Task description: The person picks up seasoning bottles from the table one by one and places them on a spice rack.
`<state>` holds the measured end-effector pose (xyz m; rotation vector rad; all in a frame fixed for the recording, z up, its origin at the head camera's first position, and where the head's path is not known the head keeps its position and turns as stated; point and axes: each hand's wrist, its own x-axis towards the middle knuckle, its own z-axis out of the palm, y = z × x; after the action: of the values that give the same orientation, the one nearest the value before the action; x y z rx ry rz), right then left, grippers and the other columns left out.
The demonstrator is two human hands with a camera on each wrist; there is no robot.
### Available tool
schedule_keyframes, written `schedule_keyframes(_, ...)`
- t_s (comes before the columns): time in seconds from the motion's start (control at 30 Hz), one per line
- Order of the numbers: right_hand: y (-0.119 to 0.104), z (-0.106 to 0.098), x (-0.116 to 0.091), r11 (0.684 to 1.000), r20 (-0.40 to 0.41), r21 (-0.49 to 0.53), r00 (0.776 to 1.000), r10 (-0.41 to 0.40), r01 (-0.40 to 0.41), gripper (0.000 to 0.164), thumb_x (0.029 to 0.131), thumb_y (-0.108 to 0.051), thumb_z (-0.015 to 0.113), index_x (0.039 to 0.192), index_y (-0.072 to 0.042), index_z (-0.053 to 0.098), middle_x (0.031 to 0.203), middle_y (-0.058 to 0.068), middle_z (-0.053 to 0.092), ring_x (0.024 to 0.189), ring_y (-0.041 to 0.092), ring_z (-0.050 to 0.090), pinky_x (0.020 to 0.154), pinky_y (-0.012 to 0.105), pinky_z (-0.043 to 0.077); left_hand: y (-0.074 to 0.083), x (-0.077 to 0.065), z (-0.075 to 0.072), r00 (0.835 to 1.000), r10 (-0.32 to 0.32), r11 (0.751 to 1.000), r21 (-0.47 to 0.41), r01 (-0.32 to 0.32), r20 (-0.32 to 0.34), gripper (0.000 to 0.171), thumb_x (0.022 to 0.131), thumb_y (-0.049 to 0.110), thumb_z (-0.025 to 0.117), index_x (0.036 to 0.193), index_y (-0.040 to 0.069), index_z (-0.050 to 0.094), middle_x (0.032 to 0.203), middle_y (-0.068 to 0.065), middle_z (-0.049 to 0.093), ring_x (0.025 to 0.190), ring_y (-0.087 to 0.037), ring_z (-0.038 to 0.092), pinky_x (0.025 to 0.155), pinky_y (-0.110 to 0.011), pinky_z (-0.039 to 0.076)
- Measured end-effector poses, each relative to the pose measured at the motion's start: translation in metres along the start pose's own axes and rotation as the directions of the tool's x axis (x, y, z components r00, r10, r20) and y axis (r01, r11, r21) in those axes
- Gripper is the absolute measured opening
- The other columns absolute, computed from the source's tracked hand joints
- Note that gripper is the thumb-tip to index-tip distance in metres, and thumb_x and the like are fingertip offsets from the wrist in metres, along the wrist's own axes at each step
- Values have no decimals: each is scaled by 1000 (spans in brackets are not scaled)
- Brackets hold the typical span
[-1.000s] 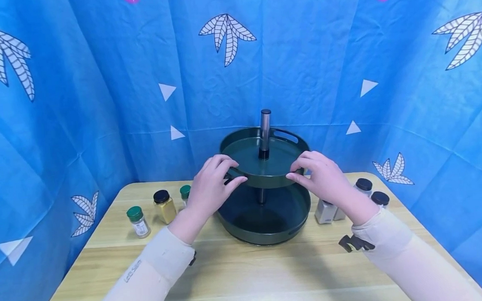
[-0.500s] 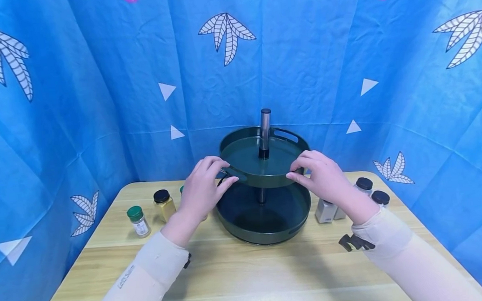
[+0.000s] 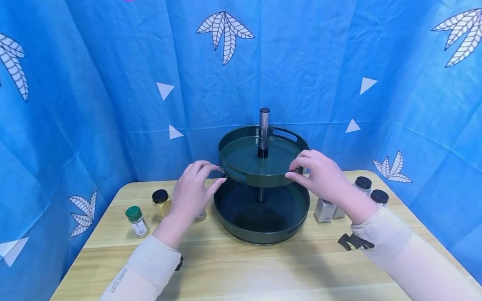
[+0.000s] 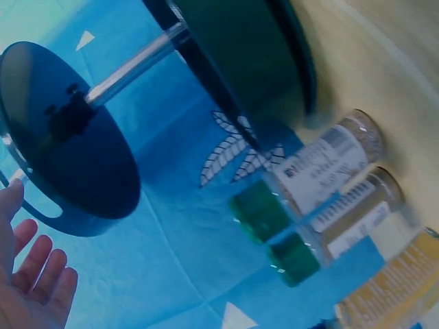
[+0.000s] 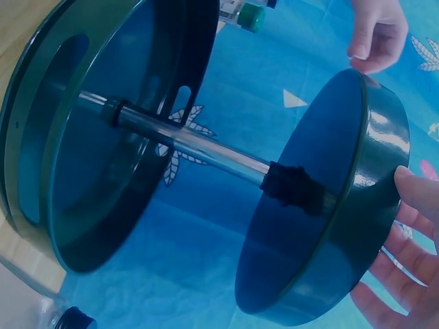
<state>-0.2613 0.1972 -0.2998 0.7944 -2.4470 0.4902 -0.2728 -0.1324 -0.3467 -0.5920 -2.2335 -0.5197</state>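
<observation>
A dark green two-tier round tray stands on the table, its upper tier (image 3: pixel 264 181) above a wider lower tier (image 3: pixel 259 237) on a metal post (image 3: pixel 264 123). My right hand (image 3: pixel 320 175) pinches the upper tier's front right rim between thumb and fingers; in the right wrist view the thumb (image 5: pixel 413 188) lies against its outer wall. At the left side, my left hand (image 3: pixel 190 191) holds nothing. Its fingers are loosely bent, with the tips close beside the upper rim; whether the thumb touches it, I cannot tell.
Left of the tray are a green-capped spice jar (image 3: pixel 138 222), a black-capped yellow jar (image 3: pixel 161 203) and a partly hidden jar (image 3: pixel 201 215). Several grey-filled jars (image 3: pixel 325 211) with black caps stand at right, partly behind my right hand. A blue curtain (image 3: pixel 236 85) surrounds the table (image 3: pixel 250 280).
My left hand has let go of the upper tier's rim and moved left, away from it. The right hand stays at the rim, and the tray shows little movement.
</observation>
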Motion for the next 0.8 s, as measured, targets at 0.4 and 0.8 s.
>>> schedule_keyframes(0.4,0,1,-1,1000,1,6,1000,4,-4,14,85,-23,82,93,-14,76,91,3,66,87,26,59,71,38,52,-22,-11,6,996,-60,997,48,57,65,35,89,33,78,114,10,72,115,-7,67,108,-28,61,86,-43,56)
schedule_keyframes(0.8,-1,2,1,1000,2,2,1000,11,-11,14,85,-23,81,94,-14,76,92,2,66,88,24,59,73,38,52,-39,-22,13,976,-157,986,73,147,151,32,93,31,73,117,11,71,118,-7,66,111,-29,60,88,-46,54)
